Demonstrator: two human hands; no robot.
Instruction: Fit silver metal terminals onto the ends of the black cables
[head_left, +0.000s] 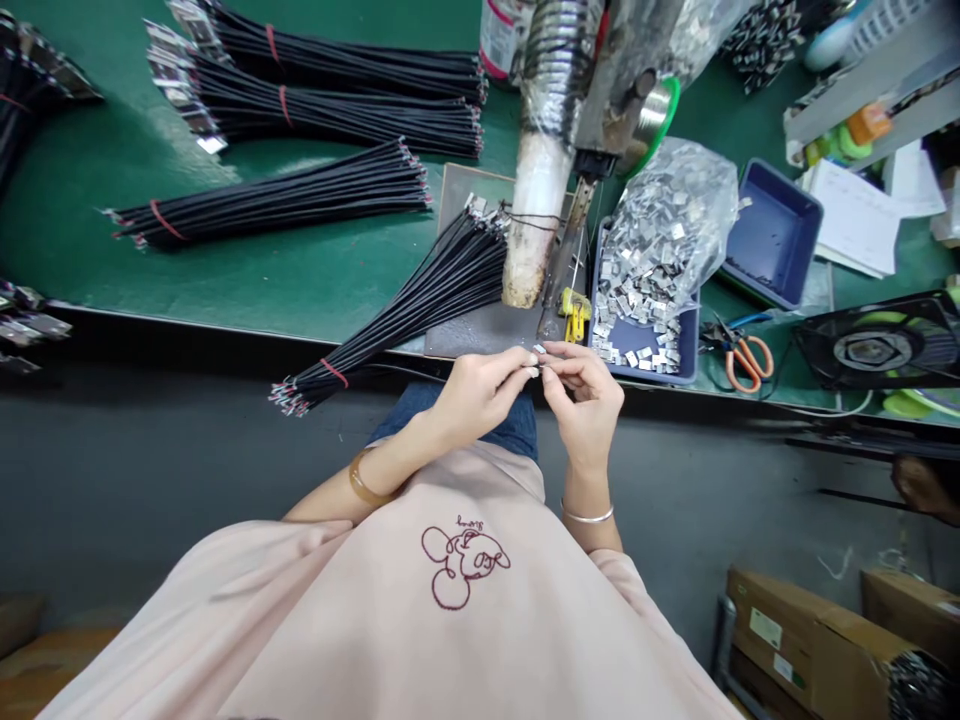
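My left hand (pixel 480 392) and my right hand (pixel 589 400) meet at the bench edge, fingertips pinched together. Between them shows a small silvery metal connector (pixel 539 349), mostly covered by the fingers. A loose black cable (pixel 405 373) runs along the edge into my left hand. Just beyond lies a tied bundle of black cables (pixel 420 290), its metal-tipped ends on a grey board (pixel 465 338). A soldering iron (pixel 576 225) points down above my fingertips, beside a wrapped duct (pixel 534 215). A small yellow tool (pixel 575 315) lies near its tip.
A blue tray (pixel 688 350) holds many metal connector shells in and around a plastic bag (pixel 679 200). Right of it are another blue tray (pixel 806 225), orange-handled pliers (pixel 748 362) and a black fan (pixel 885 345). More cable bundles (pixel 285 195) lie at the left.
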